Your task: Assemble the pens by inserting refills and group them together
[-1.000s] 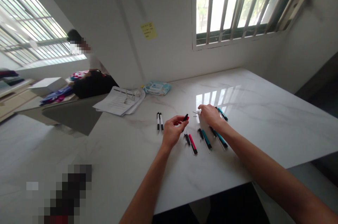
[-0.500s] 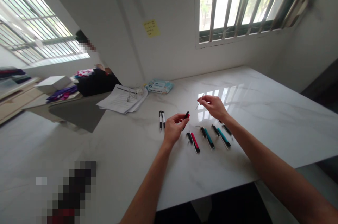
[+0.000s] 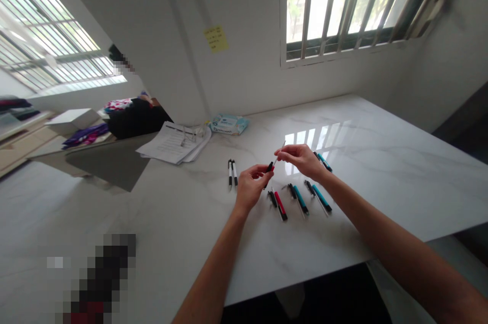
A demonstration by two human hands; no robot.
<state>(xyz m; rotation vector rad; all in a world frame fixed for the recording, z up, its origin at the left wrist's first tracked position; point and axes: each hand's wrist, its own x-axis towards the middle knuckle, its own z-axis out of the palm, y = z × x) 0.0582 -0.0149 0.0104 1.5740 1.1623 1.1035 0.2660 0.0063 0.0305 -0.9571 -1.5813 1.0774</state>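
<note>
Pinching a black-and-red pen part [image 3: 269, 167] in the left hand [image 3: 251, 186] and a thin refill [image 3: 280, 152] in the right [image 3: 299, 157], both hands meet above the table [image 3: 343, 125].

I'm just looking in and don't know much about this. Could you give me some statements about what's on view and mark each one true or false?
1. The right hand holds a thin rod. True.
2. The left hand has nothing in it. False: it holds a black-and-red pen part.
3. The yellow note is lying on the papers. False: it is stuck to the wall.
4. Two black-and-white pens lie side by side on the table. True.
5. The red barrel on the table lies to the right of the teal barrels. False: it lies to their left.
</note>
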